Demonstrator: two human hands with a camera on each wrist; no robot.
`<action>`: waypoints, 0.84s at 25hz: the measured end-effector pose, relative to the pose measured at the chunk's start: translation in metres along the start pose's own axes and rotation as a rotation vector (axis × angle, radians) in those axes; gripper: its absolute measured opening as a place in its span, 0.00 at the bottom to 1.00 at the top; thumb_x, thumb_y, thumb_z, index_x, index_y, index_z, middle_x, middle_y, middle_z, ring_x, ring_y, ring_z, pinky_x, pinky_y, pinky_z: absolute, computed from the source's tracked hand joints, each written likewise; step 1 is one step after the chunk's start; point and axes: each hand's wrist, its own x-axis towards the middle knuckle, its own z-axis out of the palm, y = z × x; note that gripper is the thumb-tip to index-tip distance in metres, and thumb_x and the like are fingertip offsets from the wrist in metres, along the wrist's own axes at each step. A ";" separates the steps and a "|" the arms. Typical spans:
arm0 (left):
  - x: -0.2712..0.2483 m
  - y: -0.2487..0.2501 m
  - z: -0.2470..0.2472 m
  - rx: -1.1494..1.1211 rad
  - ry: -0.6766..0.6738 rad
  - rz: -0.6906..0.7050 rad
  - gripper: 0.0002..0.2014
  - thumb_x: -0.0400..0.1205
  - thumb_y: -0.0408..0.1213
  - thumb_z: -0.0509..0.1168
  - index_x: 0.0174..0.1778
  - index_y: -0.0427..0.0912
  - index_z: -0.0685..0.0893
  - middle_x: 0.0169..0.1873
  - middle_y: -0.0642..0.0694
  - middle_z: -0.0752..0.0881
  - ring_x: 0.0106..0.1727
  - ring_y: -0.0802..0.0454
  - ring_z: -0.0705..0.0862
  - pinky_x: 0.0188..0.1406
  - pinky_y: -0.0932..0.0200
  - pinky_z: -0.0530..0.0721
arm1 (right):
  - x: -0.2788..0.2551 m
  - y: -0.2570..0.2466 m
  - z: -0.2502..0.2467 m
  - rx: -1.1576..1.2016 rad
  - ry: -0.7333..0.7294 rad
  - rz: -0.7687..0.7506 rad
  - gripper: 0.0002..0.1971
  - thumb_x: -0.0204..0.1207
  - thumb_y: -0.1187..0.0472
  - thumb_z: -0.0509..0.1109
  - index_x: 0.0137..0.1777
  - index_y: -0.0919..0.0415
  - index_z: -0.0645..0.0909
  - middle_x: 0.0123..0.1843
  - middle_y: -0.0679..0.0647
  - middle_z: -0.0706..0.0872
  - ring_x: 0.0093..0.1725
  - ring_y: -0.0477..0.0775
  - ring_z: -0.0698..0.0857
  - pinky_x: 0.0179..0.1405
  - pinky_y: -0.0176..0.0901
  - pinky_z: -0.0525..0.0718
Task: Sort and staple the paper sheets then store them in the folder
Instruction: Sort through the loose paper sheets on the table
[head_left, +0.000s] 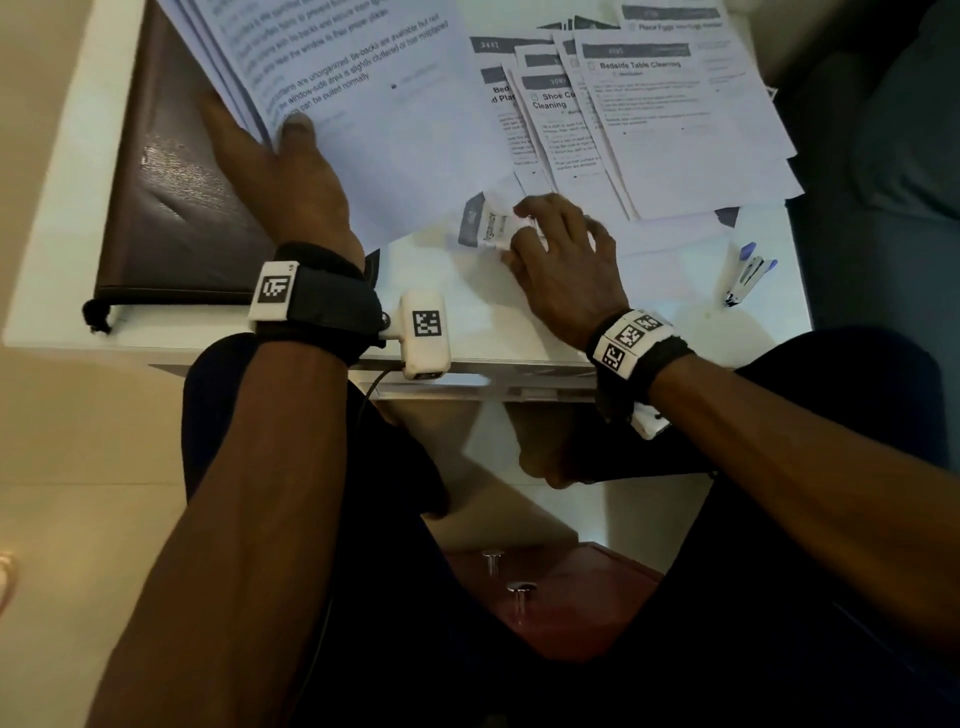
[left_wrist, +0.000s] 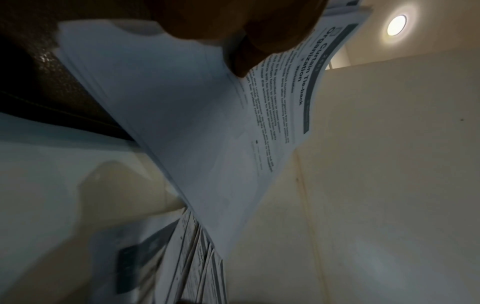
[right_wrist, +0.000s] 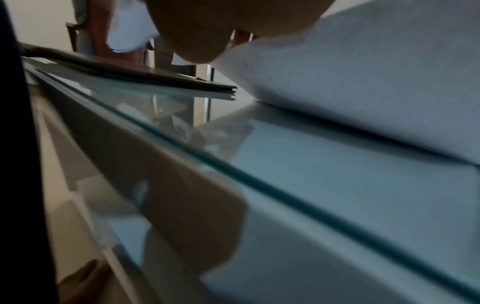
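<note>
Left hand (head_left: 291, 176) pinching "Curtain Tie-back" stack (left_wrist: 182, 115), "Bedside Table Cleaning" sheet (head_left: 670, 119)

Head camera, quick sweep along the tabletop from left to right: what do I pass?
brown folder → left hand holding the lifted paper stack → right hand on a curled sheet → fanned loose sheets → stapler near the table's right edge.

Dim room, round ceiling lamp (left_wrist: 396, 25) glaring, wrist views blurred, perhaps motion, glossy table (head_left: 675, 322) reflections
</note>
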 end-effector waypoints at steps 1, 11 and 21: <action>0.000 0.001 -0.003 0.003 -0.051 -0.022 0.39 0.77 0.36 0.70 0.84 0.29 0.65 0.78 0.30 0.76 0.78 0.34 0.77 0.77 0.32 0.76 | -0.008 -0.005 0.005 -0.017 0.024 -0.038 0.14 0.89 0.49 0.58 0.59 0.58 0.78 0.76 0.54 0.77 0.76 0.59 0.72 0.61 0.63 0.78; -0.059 0.031 -0.005 0.113 -0.017 0.092 0.35 0.84 0.18 0.65 0.86 0.26 0.57 0.76 0.32 0.74 0.70 0.46 0.76 0.60 0.85 0.73 | -0.053 -0.018 0.031 0.248 -0.176 -0.068 0.28 0.84 0.36 0.59 0.74 0.55 0.74 0.85 0.55 0.66 0.84 0.58 0.65 0.70 0.62 0.77; -0.101 0.060 0.010 0.072 -0.079 0.056 0.26 0.84 0.19 0.65 0.76 0.43 0.70 0.60 0.54 0.82 0.54 0.68 0.85 0.59 0.67 0.86 | -0.053 0.008 -0.009 0.484 -0.060 0.200 0.20 0.86 0.47 0.61 0.71 0.58 0.76 0.75 0.56 0.76 0.76 0.58 0.74 0.69 0.64 0.81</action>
